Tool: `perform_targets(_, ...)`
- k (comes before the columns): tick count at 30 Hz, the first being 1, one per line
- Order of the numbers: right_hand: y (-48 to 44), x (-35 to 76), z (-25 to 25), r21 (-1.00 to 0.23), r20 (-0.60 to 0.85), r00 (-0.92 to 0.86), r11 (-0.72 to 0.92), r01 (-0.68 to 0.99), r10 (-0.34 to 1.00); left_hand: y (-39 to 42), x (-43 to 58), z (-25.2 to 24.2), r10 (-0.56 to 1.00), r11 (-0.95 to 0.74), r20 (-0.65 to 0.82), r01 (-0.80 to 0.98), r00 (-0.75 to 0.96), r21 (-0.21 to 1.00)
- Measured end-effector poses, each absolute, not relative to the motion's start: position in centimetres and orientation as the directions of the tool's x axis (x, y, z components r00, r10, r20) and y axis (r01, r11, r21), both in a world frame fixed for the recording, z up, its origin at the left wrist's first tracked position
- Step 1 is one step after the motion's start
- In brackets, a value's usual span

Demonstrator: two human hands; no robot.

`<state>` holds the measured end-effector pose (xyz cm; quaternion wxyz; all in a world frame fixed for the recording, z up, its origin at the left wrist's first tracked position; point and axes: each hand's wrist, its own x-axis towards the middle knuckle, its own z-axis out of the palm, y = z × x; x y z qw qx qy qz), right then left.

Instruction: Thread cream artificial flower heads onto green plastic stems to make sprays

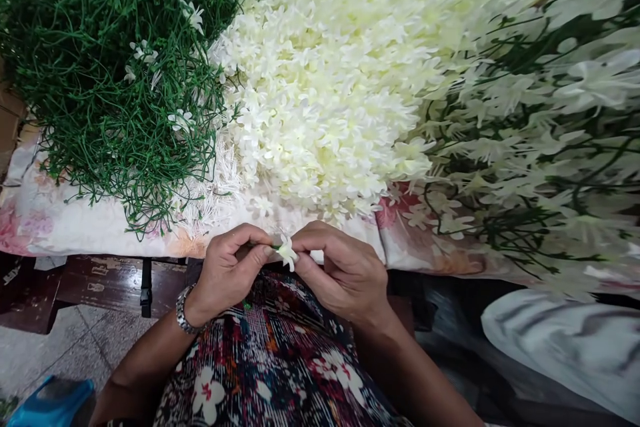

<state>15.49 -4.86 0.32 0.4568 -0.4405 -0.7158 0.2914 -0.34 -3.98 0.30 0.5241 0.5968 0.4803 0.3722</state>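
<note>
My left hand [235, 267], with a metal watch on the wrist, pinches a short green stem between thumb and fingers. At the stem's end sits a small white artificial flower [287, 252], between my two hands above my lap. My right hand [345, 270] has its thumb and forefinger closed at the flower's face. Whether a thin stamen is also in that pinch, I cannot make out. Beyond my hands lie a big heap of loose white blossoms [330, 100] and, to its left, a tangle of green plastic stems [115, 67].
White stamen pieces [220, 180] lie between the heaps on a floral cloth [100, 223]. At the right, assembled flower sprays [520, 147] hang over the table edge. Grey fabric [565, 340] is at lower right, a blue plastic object [53, 403] at lower left.
</note>
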Motion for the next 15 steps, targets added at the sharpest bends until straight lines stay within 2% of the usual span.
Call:
perform_targets(7,-4.93,15.93,0.54,-0.78,0.431,-0.188,0.47,0.414,0.882,-4.33,-0.67,0.04,0.969,0.037,-0.082,0.189,0.235,0.981)
perform_targets(15,-4.88,15.96,0.88,-0.666,0.429,-0.331,0.542,0.513,0.841,-4.27,-0.66,0.19,0.972,-0.06,0.005,0.223,0.236,0.973)
